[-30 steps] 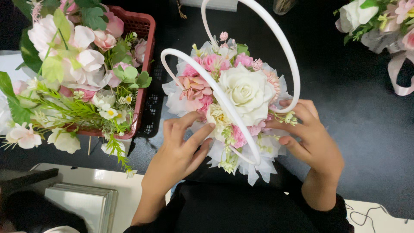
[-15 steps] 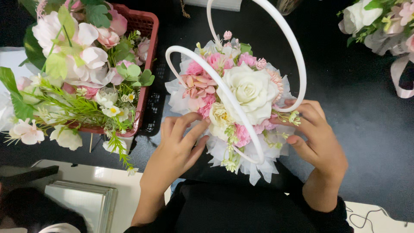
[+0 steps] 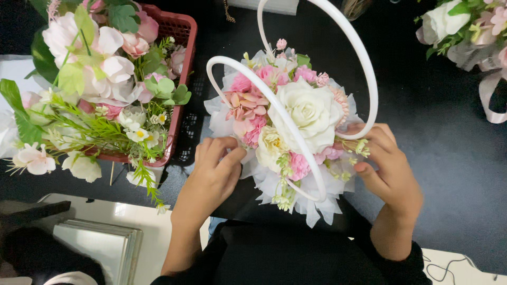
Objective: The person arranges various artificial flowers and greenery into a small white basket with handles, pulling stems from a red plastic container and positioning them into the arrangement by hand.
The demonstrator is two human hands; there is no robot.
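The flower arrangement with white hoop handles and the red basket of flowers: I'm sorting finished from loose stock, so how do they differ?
The white-wrapped flower arrangement with two white hoop handles is compact, centred on a large cream rose, and is touched on both sides by the left hand and right hand. The red plastic basket of flowers is looser, with leafy green stems spilling over its rim, and no hand touches it. Both hold pink and white blooms on the dark table.

On my left I see a red crate (image 3: 186,31) stuffed with fake flowers (image 3: 100,79), white and pink ones with green sprigs spilling over its rim. Another bouquet (image 3: 465,26) sits top right, its pink ribbon (image 3: 488,95) hanging down. A stack of metal trays (image 3: 100,250) lies bottom left. The table (image 3: 449,174) is black.
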